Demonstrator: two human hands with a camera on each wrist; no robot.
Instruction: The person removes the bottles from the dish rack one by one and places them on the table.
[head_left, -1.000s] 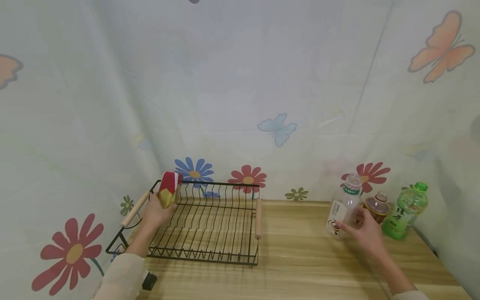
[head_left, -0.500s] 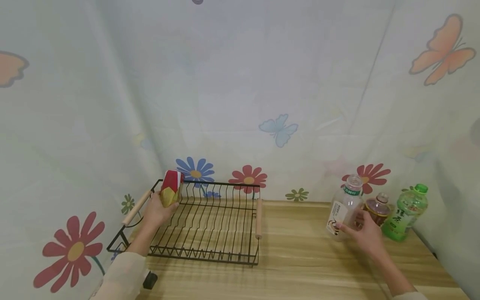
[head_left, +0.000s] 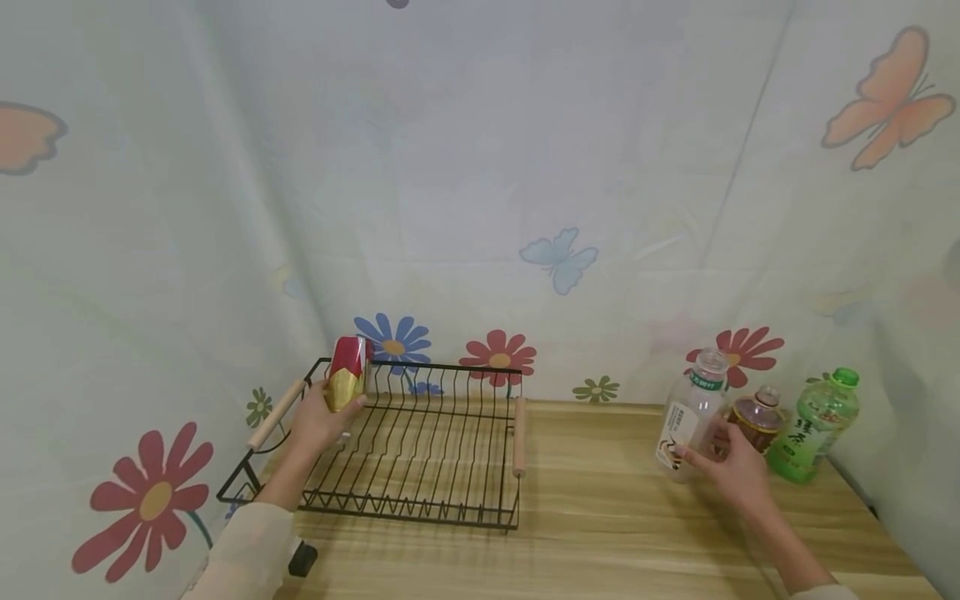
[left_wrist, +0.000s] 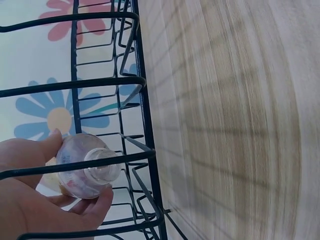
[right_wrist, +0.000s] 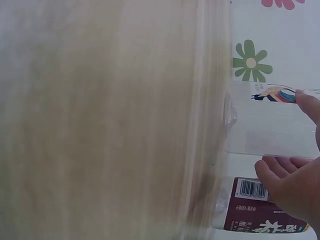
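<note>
My left hand (head_left: 318, 421) grips a bottle (head_left: 349, 373) with a red and gold wrap over the left end of the black wire rack (head_left: 427, 522). The bottle is upside down; in the left wrist view its clear neck (left_wrist: 102, 167) points down, with no cap on it, behind the rack's wires. My right hand (head_left: 735, 471) holds a clear bottle (head_left: 690, 408) with a green neck band and white label, upright at the right of the table, thumb on the label. Right beside it stands a dark-labelled bottle (right_wrist: 260, 205), close to my right fingers.
A green bottle (head_left: 813, 429) stands at the far right. The rack has wooden handles, one at its right end (head_left: 519, 442). A small black object (head_left: 302, 558) is near my left sleeve. Floral cloth (head_left: 450, 208) hangs behind the wooden table (head_left: 592, 517).
My left hand has raised its bottle slightly and turned it more upright, so its neck now shows below my hand. My right hand and its bottle look still.
</note>
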